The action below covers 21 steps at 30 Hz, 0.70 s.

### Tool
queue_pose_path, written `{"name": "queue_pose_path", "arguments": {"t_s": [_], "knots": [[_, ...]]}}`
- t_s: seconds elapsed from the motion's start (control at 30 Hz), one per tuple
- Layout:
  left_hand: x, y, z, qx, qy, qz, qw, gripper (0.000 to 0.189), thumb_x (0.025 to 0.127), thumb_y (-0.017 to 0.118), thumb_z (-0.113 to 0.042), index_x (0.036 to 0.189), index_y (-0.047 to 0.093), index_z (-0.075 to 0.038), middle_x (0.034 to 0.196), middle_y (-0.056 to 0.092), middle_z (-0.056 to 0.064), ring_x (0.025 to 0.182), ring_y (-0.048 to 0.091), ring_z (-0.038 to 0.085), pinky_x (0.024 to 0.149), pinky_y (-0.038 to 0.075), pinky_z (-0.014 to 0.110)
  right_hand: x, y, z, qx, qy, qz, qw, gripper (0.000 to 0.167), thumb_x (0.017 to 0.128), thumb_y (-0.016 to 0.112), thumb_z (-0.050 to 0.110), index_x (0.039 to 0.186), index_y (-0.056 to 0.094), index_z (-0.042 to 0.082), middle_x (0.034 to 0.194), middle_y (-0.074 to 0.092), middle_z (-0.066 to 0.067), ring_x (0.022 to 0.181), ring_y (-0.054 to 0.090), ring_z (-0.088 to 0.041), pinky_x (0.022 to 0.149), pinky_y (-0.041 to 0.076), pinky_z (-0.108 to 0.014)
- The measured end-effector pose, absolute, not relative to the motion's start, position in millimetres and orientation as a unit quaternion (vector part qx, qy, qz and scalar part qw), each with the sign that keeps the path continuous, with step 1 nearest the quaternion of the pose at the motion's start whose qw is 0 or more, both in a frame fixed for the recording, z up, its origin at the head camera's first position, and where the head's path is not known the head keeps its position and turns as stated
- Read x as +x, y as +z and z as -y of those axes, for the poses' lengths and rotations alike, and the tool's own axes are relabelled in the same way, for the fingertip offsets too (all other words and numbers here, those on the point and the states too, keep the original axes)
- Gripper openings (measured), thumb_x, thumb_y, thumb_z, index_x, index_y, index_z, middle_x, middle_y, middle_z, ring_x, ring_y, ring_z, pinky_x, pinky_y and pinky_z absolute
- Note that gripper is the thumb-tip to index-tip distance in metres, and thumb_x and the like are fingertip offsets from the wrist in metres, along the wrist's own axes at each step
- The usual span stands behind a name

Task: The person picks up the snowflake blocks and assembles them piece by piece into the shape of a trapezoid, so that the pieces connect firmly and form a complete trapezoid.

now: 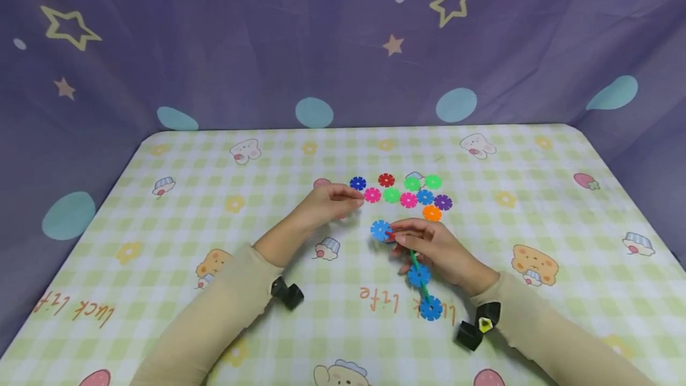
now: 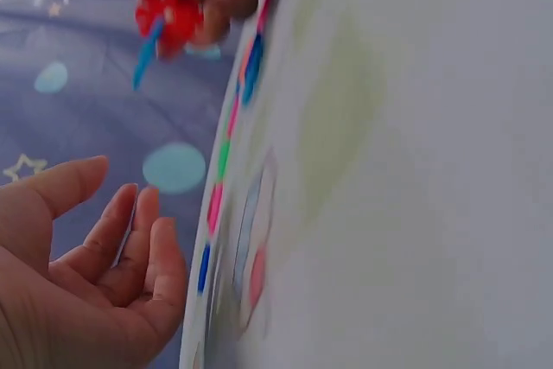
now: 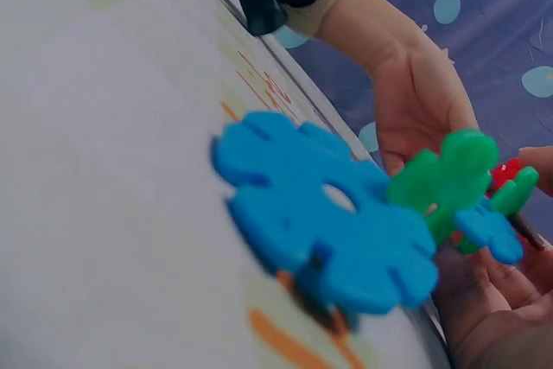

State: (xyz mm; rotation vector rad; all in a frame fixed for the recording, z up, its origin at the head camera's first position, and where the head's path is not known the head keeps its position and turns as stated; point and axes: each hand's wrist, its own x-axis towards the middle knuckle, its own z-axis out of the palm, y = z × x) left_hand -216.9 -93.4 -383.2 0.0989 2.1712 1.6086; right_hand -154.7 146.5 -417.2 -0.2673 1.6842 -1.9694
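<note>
My right hand grips a chain of interlocking plastic snowflake discs above the table. A blue disc sticks out past the fingertips, joined to a red disc in the fingers. Toward me hang two more blue discs, linked by green discs seen nearly edge-on in the head view. My left hand hovers with relaxed fingers and holds nothing, its fingertips close to a loose pink disc. A dark blue disc lies just beyond that hand.
Further loose discs lie flat beyond the hands: red, several green, another pink, blue, purple and orange. A checked cloth covers the table, with a purple curtain behind.
</note>
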Motion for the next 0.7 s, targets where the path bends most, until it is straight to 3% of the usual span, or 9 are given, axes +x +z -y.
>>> {"name": "queue_pose_path", "arguments": {"t_s": [0.3,0.5,0.7], "knots": [[-258,-385,107,0.035,0.520,-0.827,0.210,0.034,0.087,0.068,-0.014,0.118,0.061,-0.005,0.108,0.061,0.008,0.091,0.054,0.019,0.071,0.045,0.027,-155,-418,-146,-0.109,-0.740,-0.619,0.239,0.023,0.096,0.051,0.013,0.115,0.059,0.002,0.097,0.068,-0.002,0.072,0.064,-0.014,0.054,0.052,-0.026],[-269,-386,102,0.056,0.459,-0.864,0.198,0.040,0.080,0.074,-0.008,0.119,0.064,-0.008,0.118,0.058,0.011,0.108,0.051,0.023,0.085,0.044,0.030,-155,-420,-148,-0.114,-0.743,-0.617,0.234,0.023,0.097,0.050,0.012,0.115,0.059,0.002,0.095,0.068,-0.002,0.073,0.064,-0.015,0.052,0.052,-0.027],[-273,-385,95,0.068,0.411,-0.891,0.182,0.041,0.077,0.077,-0.009,0.116,0.066,-0.011,0.117,0.061,0.009,0.109,0.052,0.024,0.096,0.041,0.035,-155,-420,-149,-0.115,-0.741,-0.621,0.229,0.026,0.097,0.050,0.013,0.117,0.058,-0.002,0.096,0.068,-0.004,0.074,0.065,-0.015,0.054,0.051,-0.025]]}}
